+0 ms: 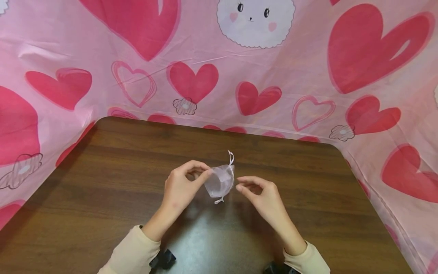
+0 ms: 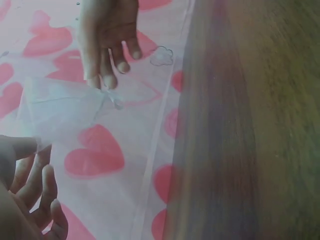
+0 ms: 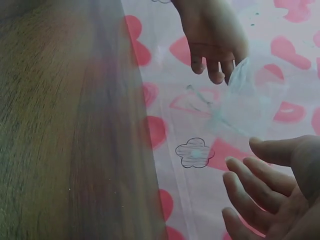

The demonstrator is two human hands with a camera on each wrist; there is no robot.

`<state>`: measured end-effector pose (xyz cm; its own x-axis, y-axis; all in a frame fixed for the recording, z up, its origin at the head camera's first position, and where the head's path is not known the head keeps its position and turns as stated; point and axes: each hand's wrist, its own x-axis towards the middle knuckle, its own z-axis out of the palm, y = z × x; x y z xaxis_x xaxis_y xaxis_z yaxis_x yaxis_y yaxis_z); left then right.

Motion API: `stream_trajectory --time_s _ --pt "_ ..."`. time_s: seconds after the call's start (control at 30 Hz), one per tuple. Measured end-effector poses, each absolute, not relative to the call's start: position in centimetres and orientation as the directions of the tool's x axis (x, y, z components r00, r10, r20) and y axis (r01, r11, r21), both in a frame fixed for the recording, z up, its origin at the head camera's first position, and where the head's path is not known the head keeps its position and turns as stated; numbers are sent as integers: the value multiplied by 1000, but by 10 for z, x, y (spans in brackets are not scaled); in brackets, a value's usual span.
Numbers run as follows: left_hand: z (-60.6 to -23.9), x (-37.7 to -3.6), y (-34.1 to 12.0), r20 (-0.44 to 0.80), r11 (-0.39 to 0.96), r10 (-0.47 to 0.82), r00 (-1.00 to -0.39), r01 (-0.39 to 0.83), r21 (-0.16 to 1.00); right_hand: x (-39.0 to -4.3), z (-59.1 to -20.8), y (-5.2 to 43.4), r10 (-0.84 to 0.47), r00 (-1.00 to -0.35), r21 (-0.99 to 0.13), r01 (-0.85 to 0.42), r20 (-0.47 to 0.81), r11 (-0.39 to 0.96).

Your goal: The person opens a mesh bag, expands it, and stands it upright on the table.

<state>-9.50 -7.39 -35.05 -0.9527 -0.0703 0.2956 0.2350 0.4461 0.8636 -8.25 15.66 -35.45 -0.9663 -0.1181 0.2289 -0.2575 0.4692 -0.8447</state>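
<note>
A small sheer white drawstring pouch [image 1: 219, 182] is held above the table, its cord loops sticking out at the top and bottom of its mouth side. My left hand [image 1: 184, 184] pinches the pouch's left edge between thumb and fingers. Just right of the pouch, my right hand [image 1: 261, 194] has its thumb and fingers bent loosely with a gap between them. In the right wrist view, the right hand [image 3: 270, 185] holds nothing and the see-through pouch [image 3: 245, 107] hangs from the other hand. Nothing can be made out inside the pouch.
The brown wooden table [image 1: 119, 163] has rounded far corners. A pink cloth [image 1: 202, 42] printed with red hearts hangs behind it and along both sides. Black wrist devices [image 1: 163, 260] show by the cream sleeves [image 1: 131, 251].
</note>
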Motion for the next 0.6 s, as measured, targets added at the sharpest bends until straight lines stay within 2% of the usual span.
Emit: stream_trajectory --time_s 0.17,0.37,0.6 --pt "-348 -96 -74 255 320 -65 -965 222 921 -85 -358 159 -211 -971 -881 -198 115 429" --pt "-349 -97 -73 283 181 -24 -959 274 945 -87 -362 161 -339 -941 -909 -151 11 388" --pt "-351 -94 -69 285 158 10 -959 283 946 -88 -363 160 -339 -940 -921 -157 29 357"
